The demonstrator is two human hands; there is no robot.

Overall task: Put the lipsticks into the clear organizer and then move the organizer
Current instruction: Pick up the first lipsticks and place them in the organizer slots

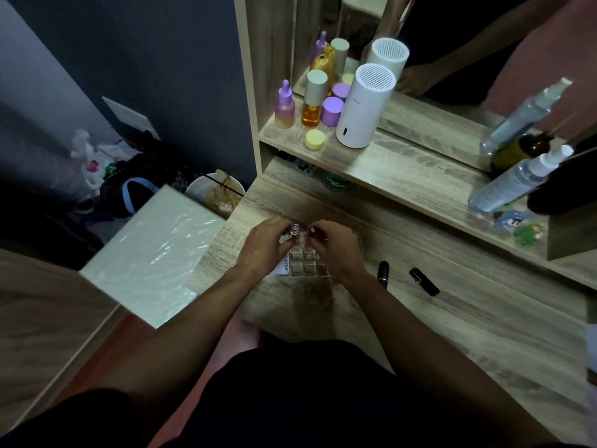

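Our left hand [265,245] pinches a silver-capped lipstick [294,230] at its fingertips, while our right hand [337,250] grips a dark red lipstick [314,232] just beside it; the two tubes stand close together over the far end of the clear organizer [305,261]. The organizer, a grid of small square cells, sits on the wooden worktop [420,318] directly between and beneath both hands, partly covered by them. We cannot tell whether either tube already rests in a cell. A white label [283,265] shows under the left hand at the organizer's near-left edge.

Just past the right wrist a black lipstick [383,273] lies on the worktop, and farther out on that side lies a second black tube [424,281], apart from the first.

Beyond the hands, a raised shelf [403,166] carries a white cylindrical device [365,108], a purple dropper bottle [285,106], an amber bottle [314,98] and a small yellow jar [315,139]. Far beyond the right hand, a clear spray bottle [517,179] leans at the shelf's end.
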